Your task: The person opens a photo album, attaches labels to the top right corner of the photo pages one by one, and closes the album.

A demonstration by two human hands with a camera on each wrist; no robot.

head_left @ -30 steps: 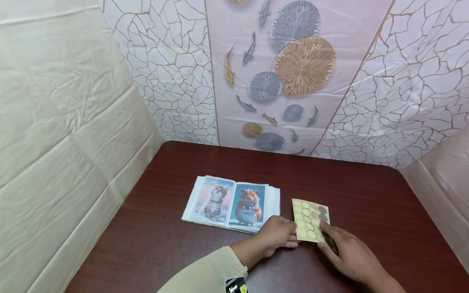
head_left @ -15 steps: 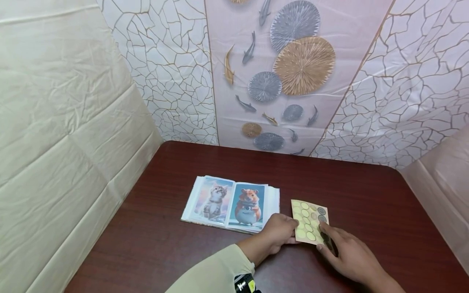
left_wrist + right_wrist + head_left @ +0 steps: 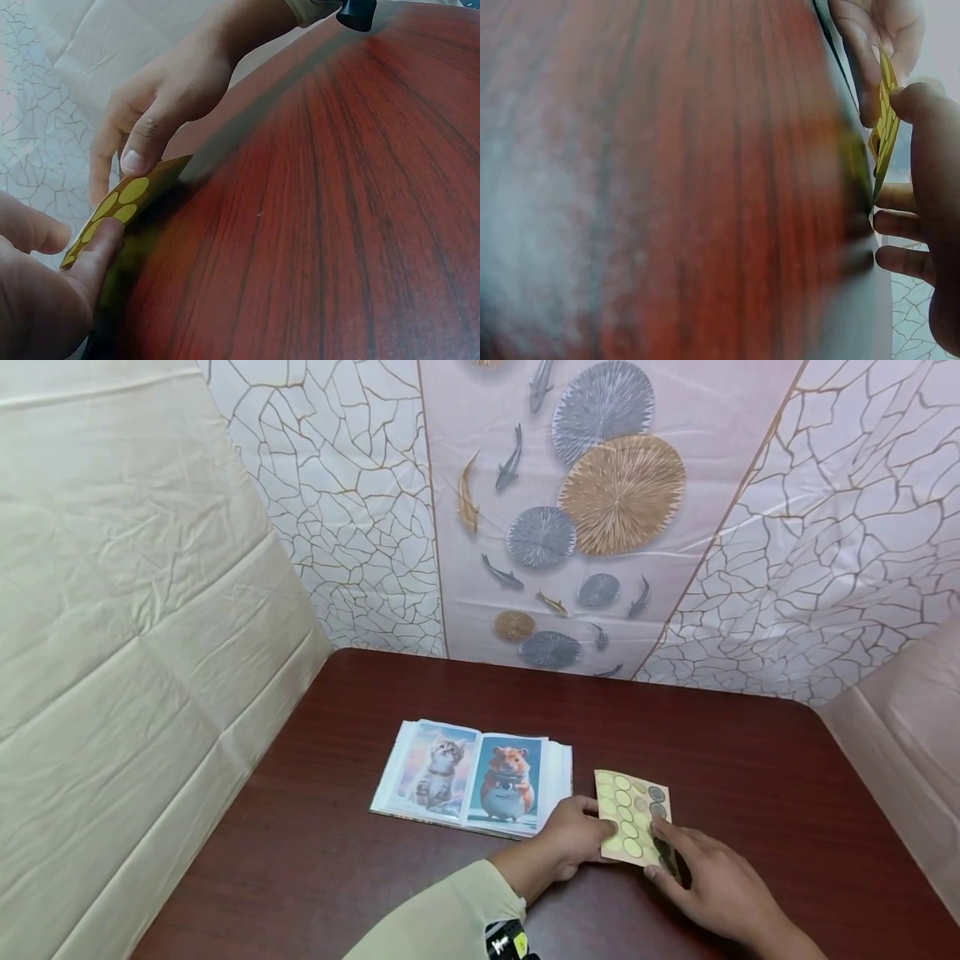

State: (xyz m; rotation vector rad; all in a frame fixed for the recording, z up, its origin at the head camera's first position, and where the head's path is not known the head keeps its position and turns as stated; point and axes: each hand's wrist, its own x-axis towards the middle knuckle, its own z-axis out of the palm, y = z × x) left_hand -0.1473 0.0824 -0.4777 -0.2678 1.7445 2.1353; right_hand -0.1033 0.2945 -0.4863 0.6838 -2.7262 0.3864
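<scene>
A sheet of round stickers [image 3: 627, 806], mostly pale yellow with some dark ones along its right side, is held up off the table between both hands. My left hand [image 3: 576, 833] pinches its left edge, thumb on the face and fingers behind. My right hand [image 3: 716, 877] has thumb and index finger at the lower right part of the sheet, over the dark stickers. The left wrist view shows the yellow stickers [image 3: 129, 193] with my left thumb lying on them. In the right wrist view the sticker sheet [image 3: 886, 124] appears nearly edge-on.
An open photo album [image 3: 471, 779] lies left of the sheet, showing a kitten picture [image 3: 438, 772] and a hamster picture [image 3: 507, 781]. The dark red wooden table [image 3: 300, 860] reaches back to a patterned cloth [image 3: 540, 527]. A pale cloth [image 3: 135, 693] hangs at the left.
The sheet has shifted slightly left and toward me, with the right hand moving along. My left thumb has slid farther onto the sheet's face. The album stays put.
</scene>
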